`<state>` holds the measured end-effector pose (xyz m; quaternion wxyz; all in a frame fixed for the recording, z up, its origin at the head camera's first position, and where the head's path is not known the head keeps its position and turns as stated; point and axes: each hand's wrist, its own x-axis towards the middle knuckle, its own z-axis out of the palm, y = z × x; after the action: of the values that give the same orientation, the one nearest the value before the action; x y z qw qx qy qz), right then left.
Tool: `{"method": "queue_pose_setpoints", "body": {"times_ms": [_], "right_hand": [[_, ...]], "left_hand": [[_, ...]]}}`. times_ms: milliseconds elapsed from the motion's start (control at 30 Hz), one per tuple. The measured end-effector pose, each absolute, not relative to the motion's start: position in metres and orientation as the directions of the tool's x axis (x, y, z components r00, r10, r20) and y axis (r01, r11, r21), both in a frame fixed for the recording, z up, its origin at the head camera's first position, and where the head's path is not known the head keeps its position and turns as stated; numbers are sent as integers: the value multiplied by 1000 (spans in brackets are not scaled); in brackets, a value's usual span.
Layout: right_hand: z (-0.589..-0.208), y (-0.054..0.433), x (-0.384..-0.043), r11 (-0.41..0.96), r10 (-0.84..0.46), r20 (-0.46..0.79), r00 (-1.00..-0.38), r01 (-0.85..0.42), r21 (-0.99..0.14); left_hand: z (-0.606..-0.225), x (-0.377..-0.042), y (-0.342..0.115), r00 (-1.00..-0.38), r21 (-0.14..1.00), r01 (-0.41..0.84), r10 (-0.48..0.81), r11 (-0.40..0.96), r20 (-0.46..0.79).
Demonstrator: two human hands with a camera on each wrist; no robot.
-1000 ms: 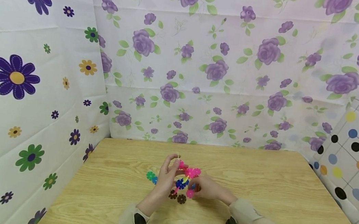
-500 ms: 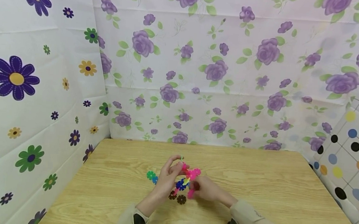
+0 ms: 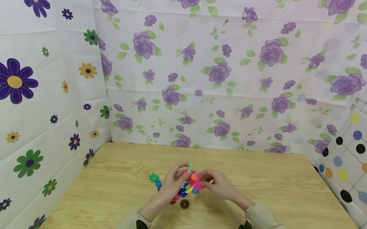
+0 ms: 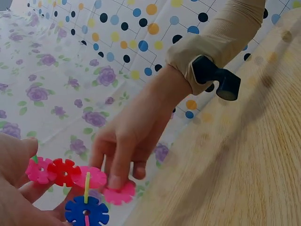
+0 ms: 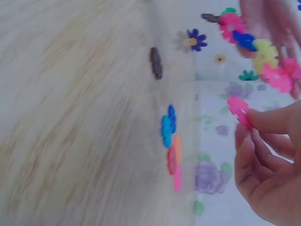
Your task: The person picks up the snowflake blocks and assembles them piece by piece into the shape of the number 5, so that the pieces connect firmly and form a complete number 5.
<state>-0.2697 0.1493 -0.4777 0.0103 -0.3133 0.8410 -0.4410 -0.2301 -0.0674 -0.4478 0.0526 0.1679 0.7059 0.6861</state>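
Observation:
My left hand (image 3: 173, 184) holds a chain of interlocked plastic snowflake discs between thumb and fingers. In the left wrist view the chain runs from a pink disc through a red disc (image 4: 64, 172) and another pink one to a yellow disc (image 4: 87, 187) seen edge-on and a dark blue disc (image 4: 87, 212). My right hand (image 3: 219, 185) pinches a single pink disc (image 5: 238, 109) by its edge, close to the chain's pink end. A green disc (image 3: 189, 166) stands up at the left fingertips.
Loose discs lie on the wooden table (image 3: 261, 179): a brown disc (image 5: 156, 63), and light blue (image 5: 166, 131), orange and red ones grouped together. A green disc (image 3: 153, 177) and a blue one show left of the left hand. Patterned cloths surround the table.
My right hand has risen from low beside the loose discs, bringing a pink disc up towards the chain. The left hand has shifted slightly right, turning the chain a little.

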Motion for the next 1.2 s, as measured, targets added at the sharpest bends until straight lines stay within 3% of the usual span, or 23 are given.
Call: {"method": "queue_pose_setpoints", "body": {"times_ms": [300, 500, 1200], "right_hand": [[-451, 147, -258, 353, -293, 390, -873, -477, -805], [-439, 147, -251, 266, -279, 429, -859, -498, -826], [-429, 146, -251, 336, -418, 634, -650, -759, -557]], "left_hand": [[-447, -226, -69, -930, 977, 167, 349, 130, 113], [-451, -226, -67, -922, 974, 154, 378, 168, 80], [-453, -226, -64, -900, 968, 166, 430, 188, 70]]}}
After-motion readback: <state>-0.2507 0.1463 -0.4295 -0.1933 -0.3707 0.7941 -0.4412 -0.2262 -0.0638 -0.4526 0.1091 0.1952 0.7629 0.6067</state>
